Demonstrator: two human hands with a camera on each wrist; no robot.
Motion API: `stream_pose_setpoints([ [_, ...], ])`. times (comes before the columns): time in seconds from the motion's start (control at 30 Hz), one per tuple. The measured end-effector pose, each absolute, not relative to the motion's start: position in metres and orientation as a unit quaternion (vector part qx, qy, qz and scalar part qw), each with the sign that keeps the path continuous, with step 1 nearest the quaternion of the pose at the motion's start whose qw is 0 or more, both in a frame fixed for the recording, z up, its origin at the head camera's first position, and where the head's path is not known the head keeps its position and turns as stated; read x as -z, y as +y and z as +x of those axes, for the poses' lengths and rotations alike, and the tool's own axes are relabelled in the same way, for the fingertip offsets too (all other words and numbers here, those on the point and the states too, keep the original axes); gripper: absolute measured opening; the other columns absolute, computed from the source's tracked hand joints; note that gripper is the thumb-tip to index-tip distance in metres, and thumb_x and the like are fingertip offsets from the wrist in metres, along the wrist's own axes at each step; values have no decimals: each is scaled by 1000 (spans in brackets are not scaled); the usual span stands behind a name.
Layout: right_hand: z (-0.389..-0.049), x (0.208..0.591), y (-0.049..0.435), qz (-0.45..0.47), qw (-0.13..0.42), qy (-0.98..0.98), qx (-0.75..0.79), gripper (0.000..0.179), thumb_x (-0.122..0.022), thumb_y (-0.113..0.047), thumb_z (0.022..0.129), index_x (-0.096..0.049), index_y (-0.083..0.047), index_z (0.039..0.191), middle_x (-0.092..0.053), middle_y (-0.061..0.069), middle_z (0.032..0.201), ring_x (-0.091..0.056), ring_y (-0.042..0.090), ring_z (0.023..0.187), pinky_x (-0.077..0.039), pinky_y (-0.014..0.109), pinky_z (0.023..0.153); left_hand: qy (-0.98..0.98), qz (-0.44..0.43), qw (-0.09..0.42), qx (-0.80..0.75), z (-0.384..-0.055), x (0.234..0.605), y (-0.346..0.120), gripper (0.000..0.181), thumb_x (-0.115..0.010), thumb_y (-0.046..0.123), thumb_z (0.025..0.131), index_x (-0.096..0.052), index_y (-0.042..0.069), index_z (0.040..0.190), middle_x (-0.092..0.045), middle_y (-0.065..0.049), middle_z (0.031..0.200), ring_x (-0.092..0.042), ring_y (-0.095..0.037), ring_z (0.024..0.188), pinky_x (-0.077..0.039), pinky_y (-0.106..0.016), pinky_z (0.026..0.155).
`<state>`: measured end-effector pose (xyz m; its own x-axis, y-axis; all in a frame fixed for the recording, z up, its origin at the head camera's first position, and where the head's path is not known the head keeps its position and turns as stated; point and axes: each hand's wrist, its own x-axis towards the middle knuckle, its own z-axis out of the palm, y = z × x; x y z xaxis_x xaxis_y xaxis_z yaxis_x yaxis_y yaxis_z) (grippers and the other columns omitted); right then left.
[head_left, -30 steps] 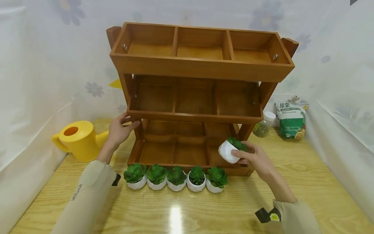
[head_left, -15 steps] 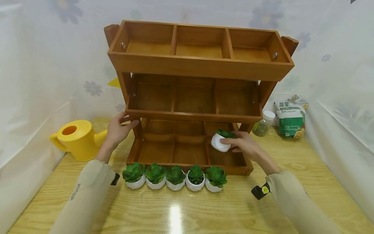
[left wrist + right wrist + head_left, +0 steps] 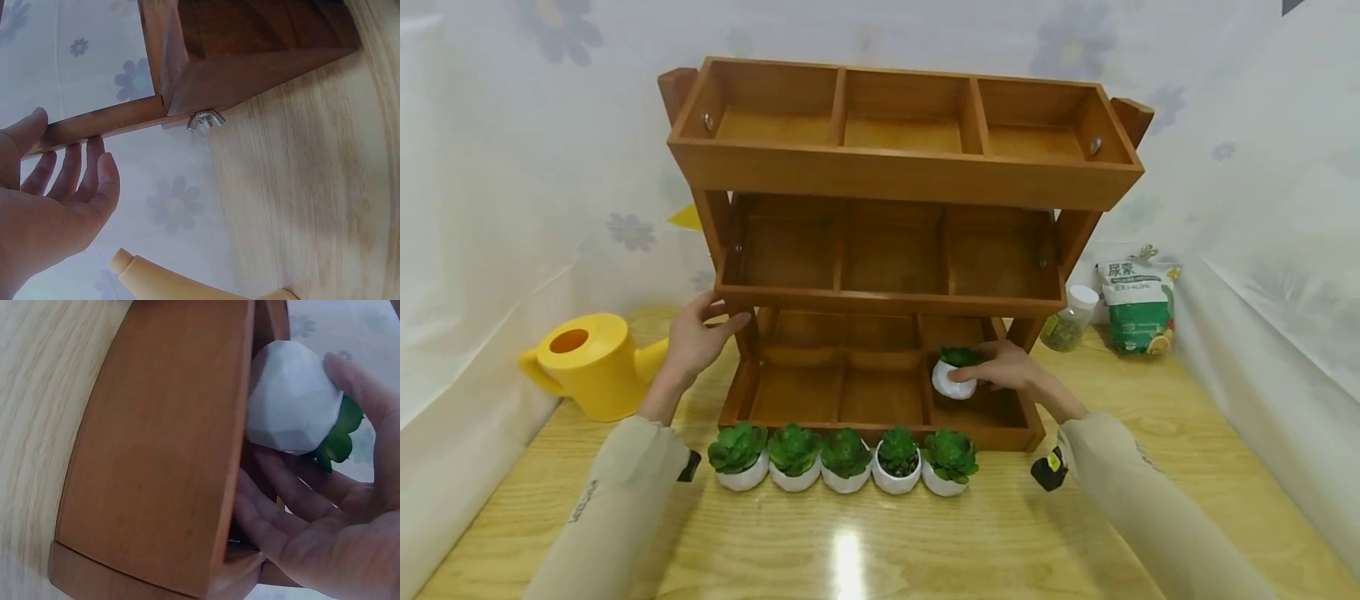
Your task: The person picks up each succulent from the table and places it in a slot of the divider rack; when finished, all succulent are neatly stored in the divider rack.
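My right hand (image 3: 1006, 367) grips a white faceted pot with a green succulent (image 3: 953, 379), thumb on its front. The pot is inside the right compartment of the bottom tier of the wooden plant stand (image 3: 880, 179). In the right wrist view the white pot (image 3: 294, 400) shows beside the tier's front board (image 3: 162, 444), fingers partly behind it. My left hand (image 3: 696, 337) holds the stand's left side post (image 3: 106, 120), thumb on one side, fingertips on the other. Several more potted succulents (image 3: 846, 462) stand in a row along the stand's front.
A yellow watering can (image 3: 597, 371) stands left of my left forearm. Behind the stand on the right are a lidded jar (image 3: 1070, 321) and a green-and-white bag (image 3: 1138, 304). A metal wing nut (image 3: 205, 120) sticks out from the stand's side.
My right hand has carried the potted succulent left and into the bottom-right compartment, turning the pot more upright. My left hand stays on the post.
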<state>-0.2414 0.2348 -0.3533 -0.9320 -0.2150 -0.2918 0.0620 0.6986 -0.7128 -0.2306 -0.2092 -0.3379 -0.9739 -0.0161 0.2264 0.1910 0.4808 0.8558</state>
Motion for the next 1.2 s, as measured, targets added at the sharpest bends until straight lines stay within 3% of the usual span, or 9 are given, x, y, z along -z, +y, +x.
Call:
stream_pose_setpoints([
  [0.27,-246,356,228,-94,147,945,276,88,-81,-46,71,-48,3,137,-49,24,137,-47,41,123,-43,51,96,-855,-53,102,506,-231,338,-211,58,-62,32,94,-44,6,143,-44,-21,142,-44,-41,127,-44,-56,95],
  [0.63,-244,350,230,-187,147,948,213,83,-85,-25,62,-51,5,132,-51,26,131,-49,42,118,-44,52,94,-858,-48,95,503,-232,337,-210,58,-62,33,94,-44,7,143,-44,-21,142,-43,-41,128,-44,-56,95],
  [0.93,-238,346,232,-186,145,941,241,77,-85,-19,66,-52,7,130,-53,27,128,-50,43,117,-44,52,94,-859,-45,93,502,-232,337,-210,56,-62,32,94,-46,6,141,-44,-21,142,-45,-41,127,-44,-56,95],
  [1.2,-225,322,244,-168,151,909,352,59,-79,-11,76,-54,6,127,-58,26,121,-59,37,106,-52,44,83,-858,-43,93,503,-232,337,-211,56,-63,32,94,-46,6,141,-45,-21,141,-46,-41,126,-44,-56,95],
])
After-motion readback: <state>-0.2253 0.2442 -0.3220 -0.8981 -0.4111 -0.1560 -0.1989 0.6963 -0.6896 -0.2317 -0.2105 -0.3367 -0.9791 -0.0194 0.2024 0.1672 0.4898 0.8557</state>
